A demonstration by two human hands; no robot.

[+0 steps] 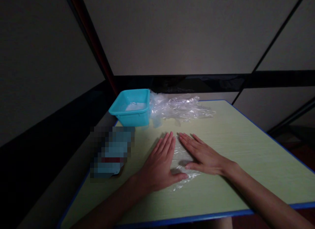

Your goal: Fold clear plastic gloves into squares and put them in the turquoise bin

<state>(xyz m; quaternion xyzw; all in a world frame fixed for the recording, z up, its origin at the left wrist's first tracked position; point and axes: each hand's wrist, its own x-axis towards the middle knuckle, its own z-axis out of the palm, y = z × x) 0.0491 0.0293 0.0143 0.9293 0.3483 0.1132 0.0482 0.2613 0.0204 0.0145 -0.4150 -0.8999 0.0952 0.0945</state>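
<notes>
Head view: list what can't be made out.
Head view, blue item: its details, pixelated.
Head view, clear plastic: any part beneath left hand or right hand, covered.
Head view, white thing: lower part, behind the basin's front wall.
Head view, forearms: cut off by picture edges.

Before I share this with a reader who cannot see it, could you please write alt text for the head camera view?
A person's left hand and right hand rest palm-down on a clear plastic sheet on a pale green table. Farther back, a turquoise basin stands beside crumpled plastic; a blurred item lies at left.
</notes>
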